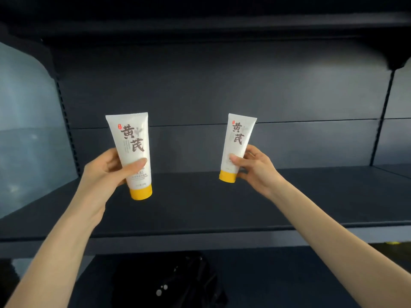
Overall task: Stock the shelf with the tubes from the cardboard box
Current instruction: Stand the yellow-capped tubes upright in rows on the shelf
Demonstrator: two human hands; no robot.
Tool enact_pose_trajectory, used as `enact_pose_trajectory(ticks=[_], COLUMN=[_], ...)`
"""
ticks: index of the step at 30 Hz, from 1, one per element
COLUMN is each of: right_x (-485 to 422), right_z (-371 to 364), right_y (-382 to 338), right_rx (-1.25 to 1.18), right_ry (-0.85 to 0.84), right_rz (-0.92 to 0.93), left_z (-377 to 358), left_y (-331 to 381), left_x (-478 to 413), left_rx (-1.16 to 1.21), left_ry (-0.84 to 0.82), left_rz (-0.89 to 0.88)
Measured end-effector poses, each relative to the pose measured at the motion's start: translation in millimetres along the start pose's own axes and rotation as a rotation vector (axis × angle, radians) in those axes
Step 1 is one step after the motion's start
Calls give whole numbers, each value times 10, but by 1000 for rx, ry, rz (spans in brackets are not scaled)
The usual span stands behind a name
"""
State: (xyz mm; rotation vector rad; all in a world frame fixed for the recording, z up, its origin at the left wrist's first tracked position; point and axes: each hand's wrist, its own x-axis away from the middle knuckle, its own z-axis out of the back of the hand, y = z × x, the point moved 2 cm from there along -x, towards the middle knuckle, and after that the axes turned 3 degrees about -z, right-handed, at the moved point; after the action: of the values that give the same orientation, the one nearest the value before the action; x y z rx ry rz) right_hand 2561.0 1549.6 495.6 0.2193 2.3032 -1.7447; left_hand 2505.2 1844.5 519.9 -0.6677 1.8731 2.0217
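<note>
Two white tubes with yellow caps and dark lettering are held over the dark shelf board [200, 203], caps down. My left hand [109, 170] grips the left tube [131, 141] round its lower half, thumb across the front. My right hand [253, 167] holds the right tube [238, 138] near its cap, which hangs just above the board further back. Both tubes are upright and slightly tilted. The cardboard box is out of view.
The shelf's dark back panel [222, 92] rises behind the tubes, and another shelf [200, 25] runs overhead. A vertical upright [382, 116] stands at the right. A black object [169, 283] lies on the lower shelf. A pale translucent panel [26, 130] borders the left side.
</note>
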Motion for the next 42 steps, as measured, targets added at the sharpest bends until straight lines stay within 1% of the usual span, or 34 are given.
enact_pose_trajectory(ticks=[4,10,16,21,27,32,36,42], right_x=[-346,-875,-1401,-1772,-1901,-1923,-1975,-2049], right_z=[-209,-504,-719,-895,-1068,-969,-923,-988], right_y=[230,591,935,1191,1406,1505,1504,1573], right_rx=[54,243,311,349,447,535,591,592], right_ry=[26,29,49,57,111,207,229,262], right_rz=[-27,-101,-131,-115,-59,-18,-5,-17], left_z=[152,303,340,337,354,378,377,573], left_y=[-143,-378,-609,-719,-784,-811,-824,-883], left_x=[-107,-288,-430,-547,-601,-594,-553,-224], left_rx=[-12,-34,-10,-11,-34,-46,-60,-118], left_ry=[2,37,117,187,201,205,211,209], left_rz=[17,63,98,114,126,132,164,201])
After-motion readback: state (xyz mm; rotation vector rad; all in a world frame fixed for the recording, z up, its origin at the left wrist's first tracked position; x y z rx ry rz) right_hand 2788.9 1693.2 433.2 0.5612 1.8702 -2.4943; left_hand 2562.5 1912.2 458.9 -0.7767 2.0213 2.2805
